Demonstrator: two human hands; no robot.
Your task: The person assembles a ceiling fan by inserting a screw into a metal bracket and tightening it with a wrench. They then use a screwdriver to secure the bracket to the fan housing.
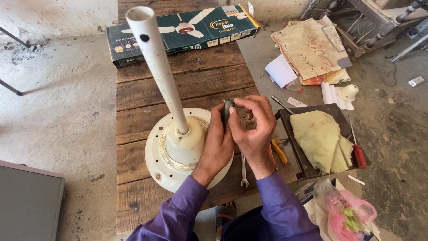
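The left hand (217,145) and the right hand (253,125) are close together, touching. Both pinch a small dark part (227,110) between the fingers. What else the fingers hold is too small to tell.

The dark part sits just above the right side of a cream fan motor (178,149). The left hand rests on the motor. A long white pipe (156,58) sticks up from the middle of the motor and leans to the left.

The motor sits near the front edge of a wooden table (142,96). A spanner (244,172) lies under the right wrist. Pliers with yellow handles (278,151) lie just beside it. At the right edge is a dark tray (294,147) with a yellow cloth (321,138) on it. A red screwdriver (358,151) lies by the cloth. At the back edge lies a long green box (178,33).
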